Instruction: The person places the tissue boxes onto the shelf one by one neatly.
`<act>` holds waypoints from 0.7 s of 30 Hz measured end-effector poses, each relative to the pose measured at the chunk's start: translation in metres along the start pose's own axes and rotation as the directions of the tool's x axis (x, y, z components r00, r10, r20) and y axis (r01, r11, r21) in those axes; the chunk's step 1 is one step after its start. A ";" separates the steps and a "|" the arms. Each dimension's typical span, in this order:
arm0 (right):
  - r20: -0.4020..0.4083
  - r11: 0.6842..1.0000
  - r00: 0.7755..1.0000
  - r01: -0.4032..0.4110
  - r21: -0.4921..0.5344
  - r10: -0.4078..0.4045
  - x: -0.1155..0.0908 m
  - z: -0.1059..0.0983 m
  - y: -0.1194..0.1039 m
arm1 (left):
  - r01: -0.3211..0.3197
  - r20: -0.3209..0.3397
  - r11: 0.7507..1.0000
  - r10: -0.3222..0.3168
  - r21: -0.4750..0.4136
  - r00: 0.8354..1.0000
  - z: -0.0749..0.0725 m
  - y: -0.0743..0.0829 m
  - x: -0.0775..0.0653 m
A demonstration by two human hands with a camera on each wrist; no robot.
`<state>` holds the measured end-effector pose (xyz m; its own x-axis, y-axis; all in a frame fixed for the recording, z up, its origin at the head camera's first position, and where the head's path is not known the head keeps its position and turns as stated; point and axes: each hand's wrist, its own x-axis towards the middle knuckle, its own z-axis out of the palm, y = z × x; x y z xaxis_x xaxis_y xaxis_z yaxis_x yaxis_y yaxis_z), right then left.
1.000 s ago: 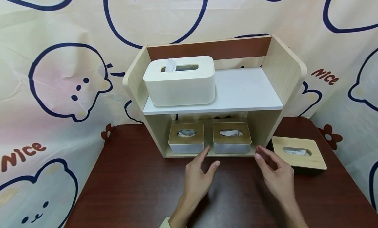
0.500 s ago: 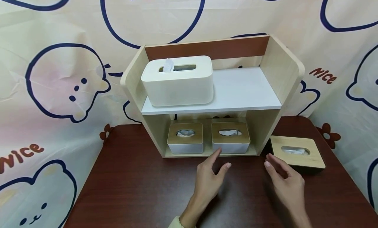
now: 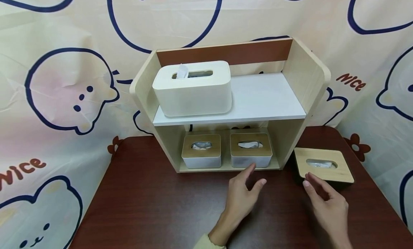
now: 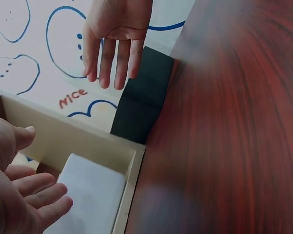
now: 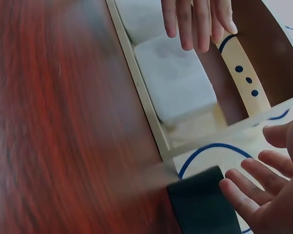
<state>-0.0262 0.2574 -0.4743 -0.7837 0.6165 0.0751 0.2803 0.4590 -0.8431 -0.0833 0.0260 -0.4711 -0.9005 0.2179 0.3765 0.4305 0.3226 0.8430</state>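
My right hand is held over the table, its relaxed fingertips at the front left corner of a black tissue box with a pale wood lid. The same dark box lies beside the fingers in the right wrist view. My left hand hovers in front of the shelf, thumb and fingers apart, holding nothing. Just beyond its fingertips, a white tissue box with a brown wood lid sits on the lower shelf. A matching tissue box stands to its left.
The two-level wooden shelf stands at the back of the dark red-brown table. A large cream tissue box occupies the left of its white upper board. A cartoon-printed cloth hangs behind.
Both hands have moved to the right. My right hand has come from the shelf's front right corner to the black tissue box. The boxes have stayed in place; the view has shifted slightly.
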 end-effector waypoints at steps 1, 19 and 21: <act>-0.003 1.000 1.000 -0.013 -0.008 0.013 0.001 -0.001 0.002 | -0.006 0.002 1.000 0.006 0.002 1.000 0.003 0.000 0.000; -0.118 0.982 0.981 -0.167 -0.091 0.156 0.018 -0.031 0.043 | -0.009 0.099 1.000 0.006 0.029 0.995 0.051 0.006 0.010; -0.130 0.980 0.978 -0.176 -0.089 0.164 0.021 -0.035 0.046 | -0.010 0.114 0.999 0.006 0.033 0.993 0.056 0.007 0.011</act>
<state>-0.0102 0.3136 -0.4933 -0.6486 0.7611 0.0045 0.4622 0.3985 -0.7921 -0.0862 0.0825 -0.4824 -0.8850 0.3232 0.3351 0.4409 0.3506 0.8263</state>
